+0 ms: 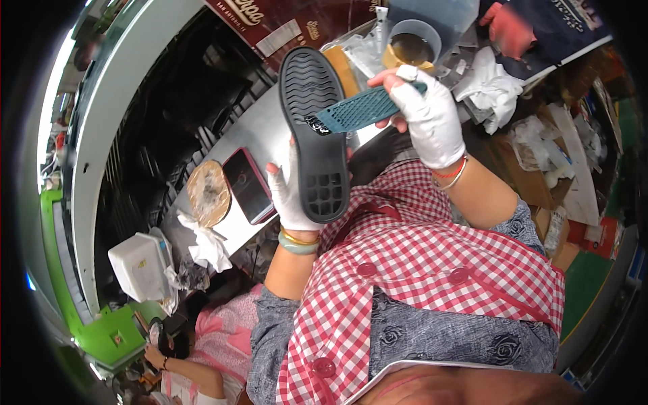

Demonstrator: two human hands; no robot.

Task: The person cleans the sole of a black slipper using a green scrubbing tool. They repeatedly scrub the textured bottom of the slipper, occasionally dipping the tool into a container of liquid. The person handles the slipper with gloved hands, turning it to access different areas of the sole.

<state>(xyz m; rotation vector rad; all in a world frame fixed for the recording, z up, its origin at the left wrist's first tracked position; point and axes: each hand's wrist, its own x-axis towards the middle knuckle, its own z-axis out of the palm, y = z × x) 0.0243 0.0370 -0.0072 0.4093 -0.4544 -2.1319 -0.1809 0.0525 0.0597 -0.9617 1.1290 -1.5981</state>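
A black shoe sole (322, 152) is held up in front of me, its wavy tread at the far end and square recesses at the near end. My left hand (289, 192), in a white fingerless glove, grips it from behind and along its left edge. Between the fingers of my gloved right hand (428, 118) is a flat teal strip (358, 110) with a diamond-textured face. Its tip overlaps the middle of the sole, beside a small black-and-white patterned patch; whether it presses on the sole I cannot tell.
Behind the sole stands a clear cup (415, 40) of dark liquid, near crumpled white cloth (489, 88). On the table at left lie a phone (248, 185) and a round tape-covered disc (209, 194). A white tub (138, 266) and another person's arm (196, 378) are lower left.
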